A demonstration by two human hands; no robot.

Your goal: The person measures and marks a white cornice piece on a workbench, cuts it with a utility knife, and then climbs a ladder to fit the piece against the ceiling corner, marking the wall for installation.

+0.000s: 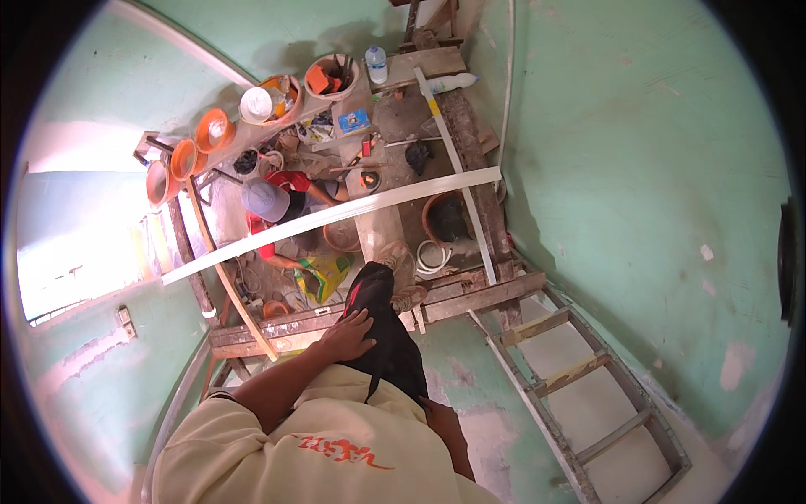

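Observation:
I am looking down past my cream shirt [319, 454] and black trousers [378, 328]. My left hand [351, 334] lies on the thigh of the trousers, fingers apart and holding nothing. Low on the other side, my right hand [428, 407] is at my hip, its fingers mostly hidden. My feet [407, 298] rest on the scaffold planks [378, 227]. Just beyond them a long white strip [445, 181] lies across the scaffold, crossed near its right end by another pale bar [453, 143].
Below, a co-worker in red [264, 202] grips a yellow-green bag [323, 277]. Orange buckets [214, 126], a water bottle [376, 63], an orange tape measure [369, 179] and coiled white tubing [432, 267] lie about. A wooden ladder [571, 374] leans at right, beside green walls [655, 168].

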